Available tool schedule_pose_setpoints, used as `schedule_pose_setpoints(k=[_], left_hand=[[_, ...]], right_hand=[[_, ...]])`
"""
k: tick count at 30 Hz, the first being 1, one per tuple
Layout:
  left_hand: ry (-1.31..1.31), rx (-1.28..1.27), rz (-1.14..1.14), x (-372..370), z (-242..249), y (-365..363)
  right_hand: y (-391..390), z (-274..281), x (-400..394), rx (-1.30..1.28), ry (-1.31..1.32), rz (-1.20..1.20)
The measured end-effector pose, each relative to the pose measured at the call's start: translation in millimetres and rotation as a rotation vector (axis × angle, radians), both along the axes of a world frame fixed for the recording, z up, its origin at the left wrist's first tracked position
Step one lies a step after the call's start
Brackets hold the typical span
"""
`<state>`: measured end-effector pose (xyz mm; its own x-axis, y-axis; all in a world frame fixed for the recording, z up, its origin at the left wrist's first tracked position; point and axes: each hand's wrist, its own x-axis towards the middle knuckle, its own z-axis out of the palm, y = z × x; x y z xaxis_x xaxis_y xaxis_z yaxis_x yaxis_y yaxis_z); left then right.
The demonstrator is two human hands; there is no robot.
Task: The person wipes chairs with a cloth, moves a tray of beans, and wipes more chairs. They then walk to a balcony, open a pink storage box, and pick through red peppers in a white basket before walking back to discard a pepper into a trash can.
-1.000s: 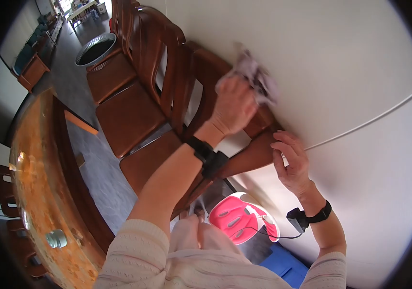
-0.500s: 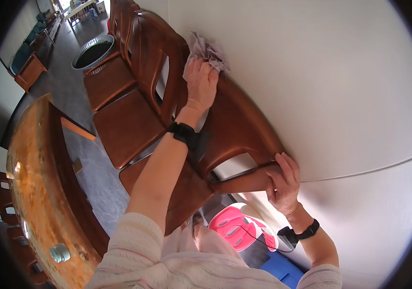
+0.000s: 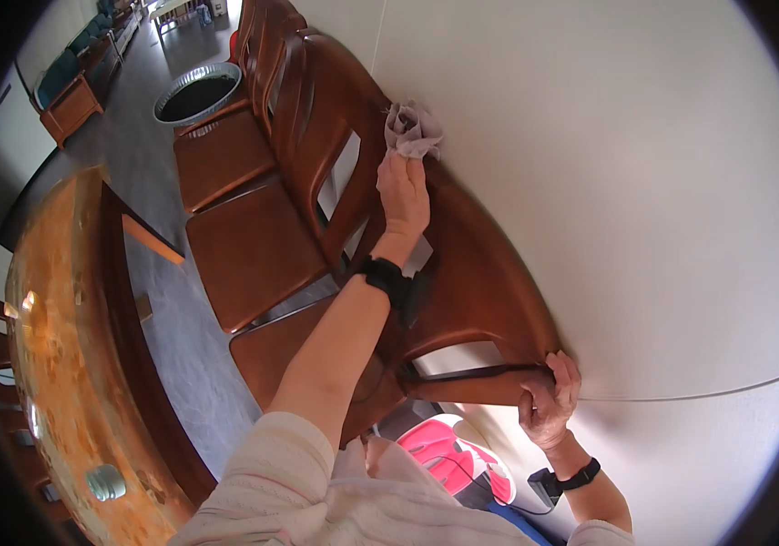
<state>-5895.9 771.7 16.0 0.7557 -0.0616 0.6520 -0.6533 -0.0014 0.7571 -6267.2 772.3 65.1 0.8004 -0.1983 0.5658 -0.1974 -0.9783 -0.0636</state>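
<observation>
My left hand [image 3: 404, 193] is closed around a crumpled greyish cloth [image 3: 414, 130], at the far upper end of the nearest brown wooden chair's back [image 3: 489, 273], close to the pale wall. On both wrists there is a black band. My right hand [image 3: 550, 400] grips the near corner of the same chair back, its fingers curled over the edge and its thumb on the near side. The chair's seat is partly hidden behind my left forearm.
More brown chairs [image 3: 253, 246] stand in a row, one bearing a round metal tray [image 3: 198, 94]. At the left is a glossy table [image 3: 71, 364] with a glass jar [image 3: 105, 482]. A pink and white plastic item [image 3: 435, 450] lies below; the wall [image 3: 644, 227] borders the right.
The view has shifted, so the chairs appear lower and further right. The cloth now looks more bunched, standing out above my left hand's fingers. My right hand stays on the chair corner.
</observation>
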Motion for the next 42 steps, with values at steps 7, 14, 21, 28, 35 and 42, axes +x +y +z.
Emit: schedule_pose_setpoints(k=[7,14,21,28,35,42], left_hand=[[-0.049,0.134,0.032,68,21,39],[-0.604,0.373,0.254,157,18,2],[-0.535,0.544,0.205,273,25,-8],[-0.334,0.775,0.053,427,22,-6],[0.184,0.464,-0.462,439,37,1],[-0.01,0.412,-0.101,441,18,-12]], right_hand=[[-2,0,0,-0.054,0.055,0.002],[-2,-3,-7,-0.026,0.126,-0.037],[3,-2,-12,0.011,0.214,-0.083],[-1,2,-19,-0.054,0.344,-0.041],[5,2,-16,-0.005,0.338,-0.098],[8,2,-11,-0.016,0.319,-0.135]])
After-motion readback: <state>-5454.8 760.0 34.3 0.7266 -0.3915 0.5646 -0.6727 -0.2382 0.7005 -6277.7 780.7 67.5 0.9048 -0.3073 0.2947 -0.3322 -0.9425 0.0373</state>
